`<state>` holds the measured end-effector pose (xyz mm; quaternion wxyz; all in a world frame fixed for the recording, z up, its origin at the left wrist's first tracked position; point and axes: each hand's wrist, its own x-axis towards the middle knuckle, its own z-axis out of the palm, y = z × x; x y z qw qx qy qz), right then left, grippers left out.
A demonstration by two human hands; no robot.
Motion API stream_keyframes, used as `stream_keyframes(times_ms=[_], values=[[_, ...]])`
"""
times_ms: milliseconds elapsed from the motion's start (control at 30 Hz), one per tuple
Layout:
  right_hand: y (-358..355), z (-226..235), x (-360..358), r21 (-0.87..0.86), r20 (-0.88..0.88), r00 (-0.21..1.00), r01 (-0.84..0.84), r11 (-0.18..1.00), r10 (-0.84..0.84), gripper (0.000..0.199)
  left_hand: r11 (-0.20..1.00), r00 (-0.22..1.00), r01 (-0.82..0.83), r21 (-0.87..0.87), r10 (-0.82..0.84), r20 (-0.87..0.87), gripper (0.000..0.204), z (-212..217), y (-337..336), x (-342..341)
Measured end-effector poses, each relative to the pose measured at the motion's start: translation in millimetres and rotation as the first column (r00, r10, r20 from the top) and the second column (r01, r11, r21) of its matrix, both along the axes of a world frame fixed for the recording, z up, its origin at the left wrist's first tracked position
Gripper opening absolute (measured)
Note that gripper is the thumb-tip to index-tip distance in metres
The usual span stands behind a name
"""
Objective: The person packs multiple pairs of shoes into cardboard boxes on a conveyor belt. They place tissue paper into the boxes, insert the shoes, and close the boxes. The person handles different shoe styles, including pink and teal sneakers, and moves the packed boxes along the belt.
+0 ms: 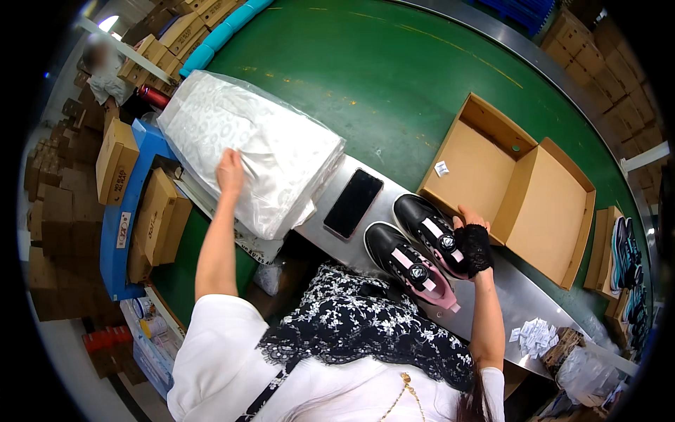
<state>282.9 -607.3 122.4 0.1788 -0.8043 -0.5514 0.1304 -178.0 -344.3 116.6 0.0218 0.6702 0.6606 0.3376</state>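
Observation:
My left hand (230, 171) rests on a stack of white patterned wrapping paper (271, 151), its fingers pinched together on the top sheet. A clear plastic bag surrounds the stack. On the right, my right hand (474, 243), in a black lace fingerless glove, grips the outer side of a black and pink sneaker (425, 224) with a dial. Its mate, a second sneaker (394, 252), stands close on its left. Beyond them lies an open brown shoebox (474, 158), its lid folded out to the right. A small white packet (441, 168) sits in the box.
A black phone (354, 203) lies on the metal table edge (325, 238). The green conveyor belt (373, 84) runs behind. Small white packets (536, 338) are piled at the lower right. Shoeboxes (160, 218) stand left; another person (109, 77) is at the far left.

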Motion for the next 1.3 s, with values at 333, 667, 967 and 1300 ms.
stream_keyframes(times_ms=[333, 667, 967, 1300], values=[[11.3, 65.1, -14.7, 0.325, -0.533, 0.814, -0.053, 0.944, 0.229, 0.07, 0.75, 0.537, 0.611, 0.255, -0.629, 0.562, 0.015, 173.2, -62.9, 237.0], [-39.8, 57.2, 112.4, 0.507, -0.862, 0.503, 0.857, 0.09, 0.07, 0.043, 0.153, 0.148, 0.979, 0.133, -0.988, 0.043, 0.047, 150.5, -171.8, 399.2], [-239.7, 30.7, 253.6, 0.389, -0.877, 0.137, 0.764, -0.515, -0.46, 0.045, 0.303, 0.374, 0.829, -0.47, -0.925, 0.062, 0.064, 118.5, -125.9, 303.6], [-276.1, 63.5, 219.8, 0.312, -0.939, 0.223, 0.871, -0.379, -0.262, 0.046, 0.057, 0.085, 0.996, 0.068, -0.831, -0.55, 0.089, 188.5, -88.3, 441.8]])
